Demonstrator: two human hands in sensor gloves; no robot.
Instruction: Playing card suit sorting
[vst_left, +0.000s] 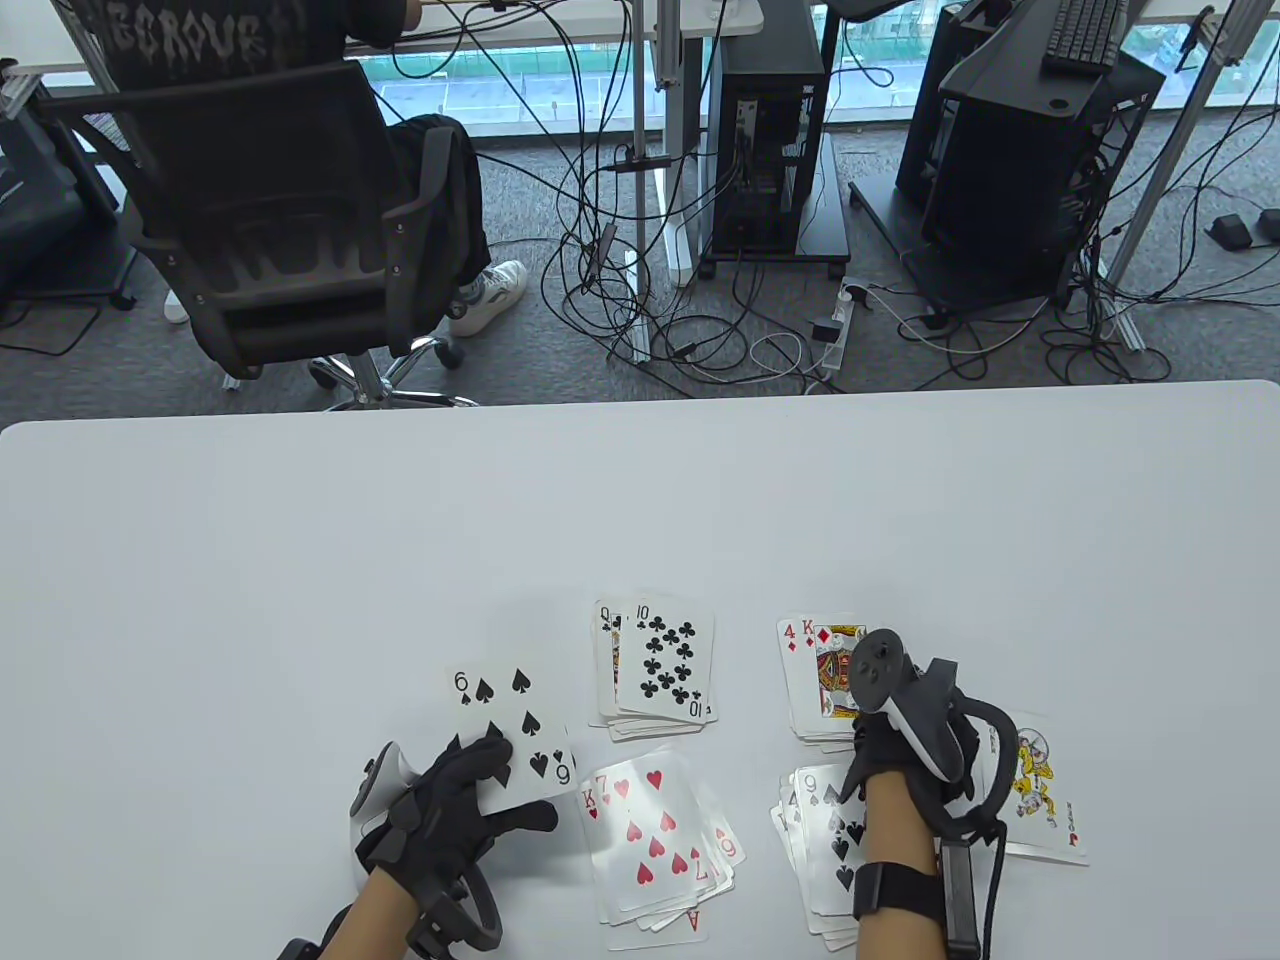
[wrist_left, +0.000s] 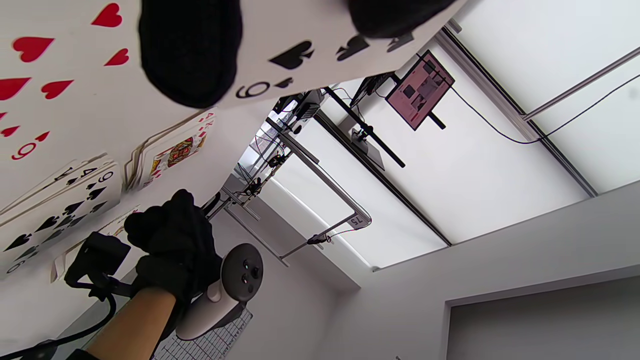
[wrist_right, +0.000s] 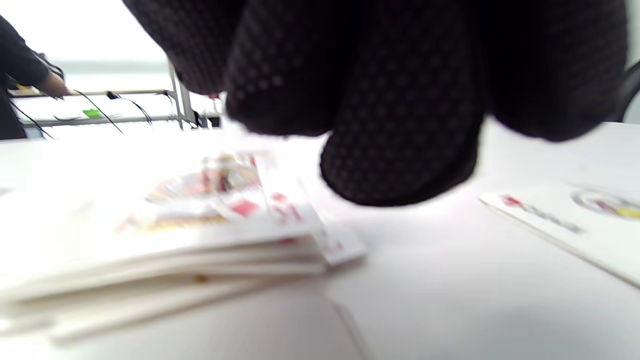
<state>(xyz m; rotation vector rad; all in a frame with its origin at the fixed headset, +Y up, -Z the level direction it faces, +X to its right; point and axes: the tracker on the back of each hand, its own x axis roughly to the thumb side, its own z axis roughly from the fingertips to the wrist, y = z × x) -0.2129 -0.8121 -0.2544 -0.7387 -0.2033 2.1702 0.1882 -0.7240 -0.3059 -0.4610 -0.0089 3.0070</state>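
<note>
Left hand (vst_left: 455, 810): near table edge, thumb and fingers pinching the six of spades (vst_left: 510, 725), lifted off the white table (vst_left: 250, 560). Right hand (vst_left: 890, 745): fingers curled downward between piles; whether they touch a card cannot be told. Hearts pile (vst_left: 655, 845), seven uppermost, lies between the hands. Clubs pile (vst_left: 660, 665), ten uppermost, sits behind it. Diamonds pile (vst_left: 815, 670), king uppermost. Spades pile (vst_left: 825, 850), nine uppermost, beneath the right wrist. Joker (vst_left: 1040, 800) at far right.

Club pile (vst_left: 660, 675) lies behind heart pile (vst_left: 655, 850).
</note>
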